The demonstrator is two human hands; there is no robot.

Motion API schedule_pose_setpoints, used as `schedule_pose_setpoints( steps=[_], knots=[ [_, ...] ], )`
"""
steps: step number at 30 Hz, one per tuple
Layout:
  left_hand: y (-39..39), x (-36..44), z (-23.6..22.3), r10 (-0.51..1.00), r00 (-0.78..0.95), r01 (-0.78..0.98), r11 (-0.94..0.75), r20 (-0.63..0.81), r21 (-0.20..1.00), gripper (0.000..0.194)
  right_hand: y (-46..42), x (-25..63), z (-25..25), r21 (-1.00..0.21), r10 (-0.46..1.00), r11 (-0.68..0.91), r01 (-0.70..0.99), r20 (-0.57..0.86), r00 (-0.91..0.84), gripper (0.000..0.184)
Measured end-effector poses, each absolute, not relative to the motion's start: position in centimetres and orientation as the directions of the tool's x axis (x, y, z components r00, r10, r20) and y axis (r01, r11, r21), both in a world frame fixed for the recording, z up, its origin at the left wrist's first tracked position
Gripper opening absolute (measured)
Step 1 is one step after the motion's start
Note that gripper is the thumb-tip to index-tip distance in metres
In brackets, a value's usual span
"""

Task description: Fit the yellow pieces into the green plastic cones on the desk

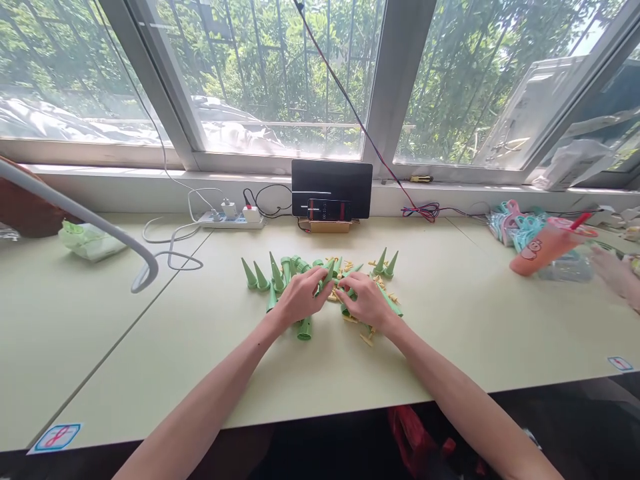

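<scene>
Okay so, calling the messy pile the middle of the dial; the left hand (pixel 306 293) is at the pile's centre, grasping a green cone (pixel 329 271) between thumb and fingers, point up; the right hand (pixel 367 300) is just beside it at 3 o'clock, fingers curled and thumb and fingertips bunched near that cone (can't tell if there's a tiny piece pinched in there, the fingers hide it); more green pieces sit partly under that right palm.

Around them on the pale table (pixel 175 373): a couple of standing cones (pixel 249 275) at about 9 o'clock; another standing pair (pixel 381 262) at 2; a green piece (pixel 304 329) at 7, its round end facing the near edge; little yellow pegs (pixel 367 341) strewn from 1 round to 5.

Further out: a phone (pixel 329 210) propped at 12 with a dark screen (pixel 332 179) behind it; a white power strip (pixel 233 224) at 10; a plastic bag (pixel 93 241) near 9; a tilted orange-pink cup (pixel 550 247) with a red straw at 3, plus another person's blurry hand (pixel 617 275) just past it.
</scene>
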State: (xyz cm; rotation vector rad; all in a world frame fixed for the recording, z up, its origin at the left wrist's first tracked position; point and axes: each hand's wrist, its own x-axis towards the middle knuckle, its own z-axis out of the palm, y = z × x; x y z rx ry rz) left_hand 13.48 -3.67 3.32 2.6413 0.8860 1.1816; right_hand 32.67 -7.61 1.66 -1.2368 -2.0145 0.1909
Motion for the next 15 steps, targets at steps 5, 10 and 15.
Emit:
schedule_pose_setpoints(
  steps=[5, 10, 15],
  knots=[
    [-3.6, 13.7, 2.9, 0.644, 0.453, 0.452, -0.762, 0.617, 0.464, 0.018, -7.7, 31.9, 1.6, -0.4, 0.851, 0.468, 0.788, 0.446, -0.279, 0.01],
    [-3.8, 14.2, 2.9, 0.721, 0.373, 0.43, -0.692, 0.584, 0.58, 0.017, -7.2, 31.3, 1.6, -0.333, 0.873, 0.414, 0.847, 0.407, -0.266, 0.013],
    [-4.3, 14.5, 3.3, 0.756, 0.33, 0.445, -0.652, 0.565, 0.614, 0.024, -7.0, 31.0, 1.6, -0.293, 0.869, 0.422, 0.858, 0.399, -0.292, 0.019]
  ],
)
